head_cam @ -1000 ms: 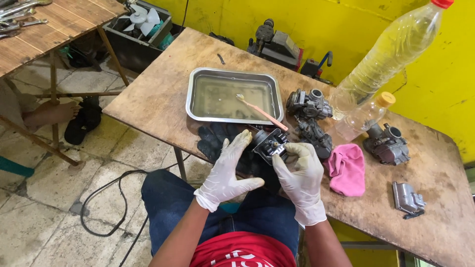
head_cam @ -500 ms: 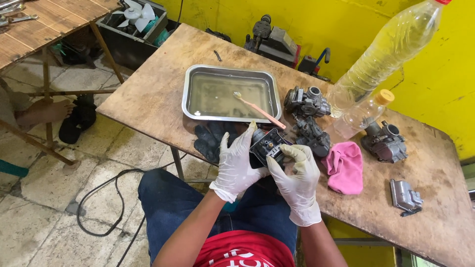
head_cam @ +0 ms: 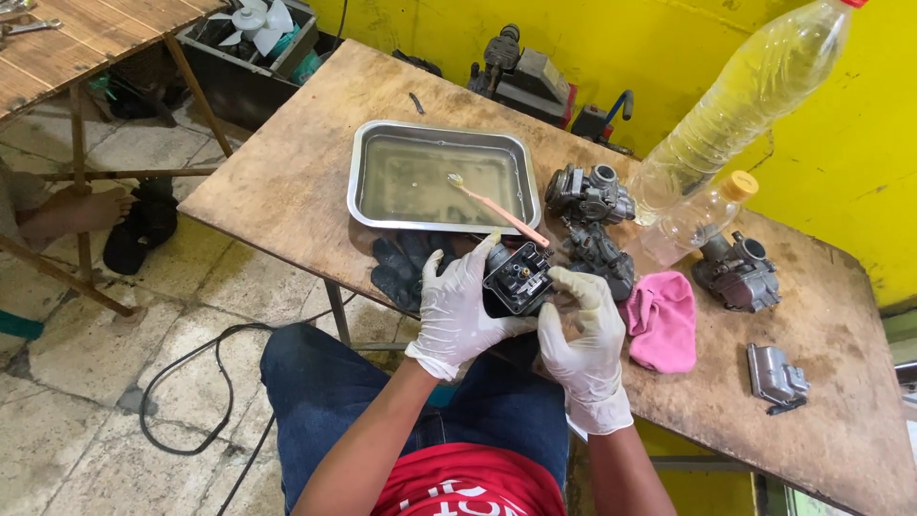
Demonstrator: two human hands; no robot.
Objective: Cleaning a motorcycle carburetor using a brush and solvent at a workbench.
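Note:
Both of my hands wear white gloves and hold a black carburetor (head_cam: 519,277) over the near edge of the wooden table (head_cam: 287,182). My left hand (head_cam: 458,308) wraps its left side, thumb up by the top. From the right, my right hand (head_cam: 583,330) grips it, thumb resting on its body. Its open underside with a brass jet faces up. Just beyond it lies a metal tray (head_cam: 368,153) of cloudy liquid with a pink toothbrush (head_cam: 499,213) leaning on its rim.
Black gloves (head_cam: 406,266) lie under my left hand. Other carburetors (head_cam: 589,194) (head_cam: 737,271) stand on the table, with a pink cloth (head_cam: 661,318), a grey float bowl (head_cam: 776,376), a large bottle (head_cam: 740,103) of yellowish liquid and a small bottle (head_cam: 695,218). A cable (head_cam: 181,377) lies on the tiled floor.
Both hands have kept hold of the carburetor and turned it slightly; the left thumb now sits higher on it. The view has shifted a little.

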